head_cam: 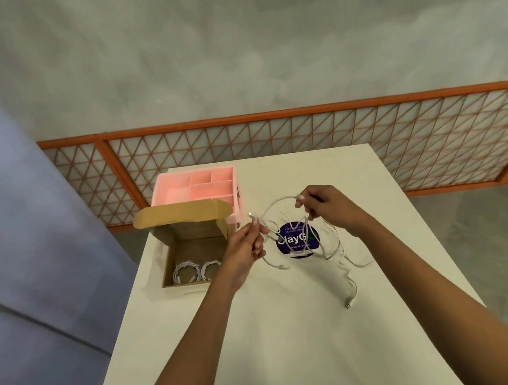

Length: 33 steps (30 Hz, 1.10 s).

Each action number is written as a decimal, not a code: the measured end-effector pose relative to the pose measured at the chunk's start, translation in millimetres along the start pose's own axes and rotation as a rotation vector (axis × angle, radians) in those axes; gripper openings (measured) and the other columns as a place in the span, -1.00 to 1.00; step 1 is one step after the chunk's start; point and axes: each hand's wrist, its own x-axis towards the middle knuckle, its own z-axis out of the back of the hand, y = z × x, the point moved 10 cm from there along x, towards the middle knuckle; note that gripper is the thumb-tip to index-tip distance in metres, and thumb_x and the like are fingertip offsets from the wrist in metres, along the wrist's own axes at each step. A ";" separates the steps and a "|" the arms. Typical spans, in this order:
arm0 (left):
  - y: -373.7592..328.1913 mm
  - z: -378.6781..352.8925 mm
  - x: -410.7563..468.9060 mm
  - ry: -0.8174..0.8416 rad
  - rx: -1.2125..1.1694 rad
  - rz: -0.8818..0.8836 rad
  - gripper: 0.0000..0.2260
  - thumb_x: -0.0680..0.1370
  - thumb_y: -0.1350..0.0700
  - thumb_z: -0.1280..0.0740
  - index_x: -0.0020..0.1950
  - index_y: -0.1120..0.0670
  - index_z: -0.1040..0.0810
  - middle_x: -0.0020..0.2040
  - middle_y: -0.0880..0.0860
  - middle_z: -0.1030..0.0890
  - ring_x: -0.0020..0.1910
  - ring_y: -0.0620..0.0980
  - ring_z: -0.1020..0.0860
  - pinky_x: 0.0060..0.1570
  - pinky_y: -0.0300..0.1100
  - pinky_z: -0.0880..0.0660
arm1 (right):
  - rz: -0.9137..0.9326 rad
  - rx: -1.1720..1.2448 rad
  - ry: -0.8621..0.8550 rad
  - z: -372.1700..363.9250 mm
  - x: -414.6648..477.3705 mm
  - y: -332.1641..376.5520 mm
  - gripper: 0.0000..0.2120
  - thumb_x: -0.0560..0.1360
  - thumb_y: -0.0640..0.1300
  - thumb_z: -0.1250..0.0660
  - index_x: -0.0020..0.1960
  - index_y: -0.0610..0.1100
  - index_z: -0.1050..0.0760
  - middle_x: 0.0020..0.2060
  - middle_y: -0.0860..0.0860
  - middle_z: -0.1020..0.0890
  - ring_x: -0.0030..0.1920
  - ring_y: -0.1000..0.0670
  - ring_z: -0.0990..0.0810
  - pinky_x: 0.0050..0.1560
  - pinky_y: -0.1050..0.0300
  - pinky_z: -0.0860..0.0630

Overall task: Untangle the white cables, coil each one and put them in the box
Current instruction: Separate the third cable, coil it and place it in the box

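My left arm comes in bare from 7 o'clock, my right from 4 o'clock. My left hand (243, 250) sits at 8 o'clock of my right hand (329, 208), near but not touching. My left thumb and forefinger pinch the cable (275, 202), tips aimed at 1 o'clock. My right fingers curl down, knuckles up, pinching cable too.

Matt brown cardboard box (171, 257); smooth pink plastic organiser (195, 187); white cables (330, 247) sheathed in smooth plastic; worktop (292, 329) smooth, matt white; glossy purple sticker (295, 241).
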 end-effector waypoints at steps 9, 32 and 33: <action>-16.2 -5.3 -5.7 0.071 -0.206 -0.016 -0.71 0.60 -0.04 -0.13 -0.21 0.11 -0.42 -0.55 -0.12 -0.21 -0.59 -0.22 -0.13 -0.58 -0.36 -0.07 | 0.069 -0.043 -0.224 54.1 -0.5 32.7 -0.76 0.59 -0.08 -0.24 -0.08 -0.21 -0.59 -0.33 0.03 -0.52 -0.38 0.09 -0.46 -0.43 0.49 -0.34; -22.8 -32.4 -7.2 0.090 0.343 -0.126 -0.76 0.67 0.14 -0.09 0.20 0.12 -0.52 -0.22 0.11 -0.63 -0.32 -0.16 -0.65 -0.19 -0.30 -0.49 | 0.181 -0.415 0.313 -52.0 -27.6 43.4 -0.66 0.54 0.02 -0.30 -0.41 0.07 -0.46 -0.52 0.10 -0.42 -0.50 0.15 -0.36 -0.38 0.31 -0.27; -18.5 -34.6 -7.7 0.104 0.358 -0.091 -0.76 0.67 0.11 -0.09 0.14 0.05 -0.54 -0.30 0.10 -0.63 -0.37 -0.11 -0.64 -0.17 -0.18 -0.48 | 0.196 -0.391 0.278 -43.9 -25.3 49.6 -0.67 0.54 0.03 -0.31 -0.40 0.06 -0.47 -0.53 0.10 -0.42 -0.49 0.15 -0.36 -0.38 0.30 -0.27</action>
